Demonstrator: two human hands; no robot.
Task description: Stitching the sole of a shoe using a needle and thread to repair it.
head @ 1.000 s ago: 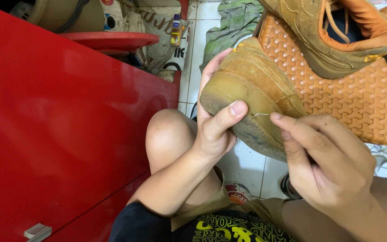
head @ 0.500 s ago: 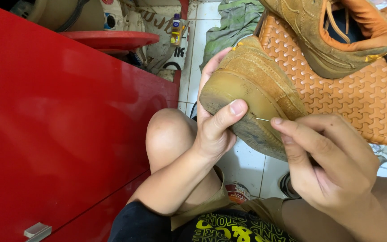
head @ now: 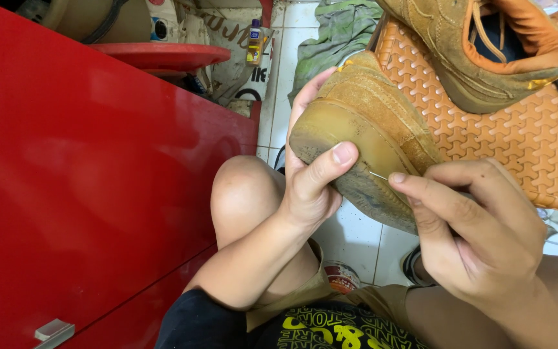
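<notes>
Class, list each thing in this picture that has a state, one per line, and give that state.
Tan shoe: tipped sole-up, toe gripped by the left hand.
Needle: pinched in the right hand, tip at the sole's edge.
Second shoe: resting on the orange mat, unlaced opening upward.
Small bottle: upright, capped.

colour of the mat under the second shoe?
Orange mat, raised interlocking weave pattern; head view shows it best.

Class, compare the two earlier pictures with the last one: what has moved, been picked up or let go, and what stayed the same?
Hardly anything. The right hand keeps pinching the thin needle at the sole edge of the tan shoe, its fingertips shifting only slightly. The left hand still grips the toe, thumb on the sole. Nothing was picked up or let go. The second shoe and orange mat stayed put.
</notes>
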